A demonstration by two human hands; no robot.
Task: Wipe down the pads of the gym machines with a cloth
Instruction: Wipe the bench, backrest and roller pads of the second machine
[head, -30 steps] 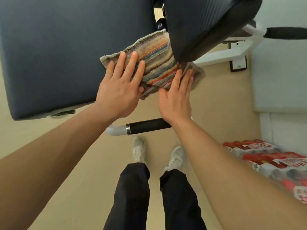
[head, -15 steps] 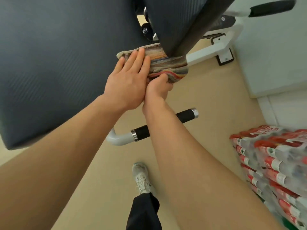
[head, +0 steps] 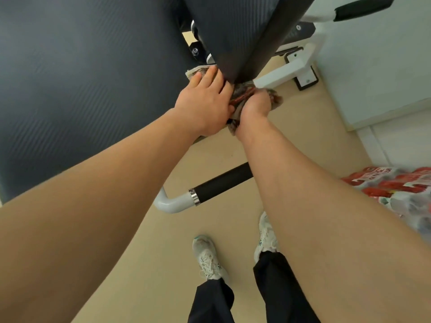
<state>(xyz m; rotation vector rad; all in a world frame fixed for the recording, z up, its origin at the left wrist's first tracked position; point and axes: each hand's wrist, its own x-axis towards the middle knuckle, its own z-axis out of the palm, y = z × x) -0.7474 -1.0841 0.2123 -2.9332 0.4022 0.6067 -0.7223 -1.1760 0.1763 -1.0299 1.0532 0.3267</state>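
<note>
Centre frame — left hand (head: 205, 102) presses the cloth (head: 242, 95) flat-fingered against the pad (head: 245, 31); right hand (head: 256, 104) grips it, fingers curled.

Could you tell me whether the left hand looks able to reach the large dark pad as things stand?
Probably yes. The left hand lies flat on the striped cloth right beside the large dark pad, with nothing between them; the right hand grips the cloth's other end.
</note>
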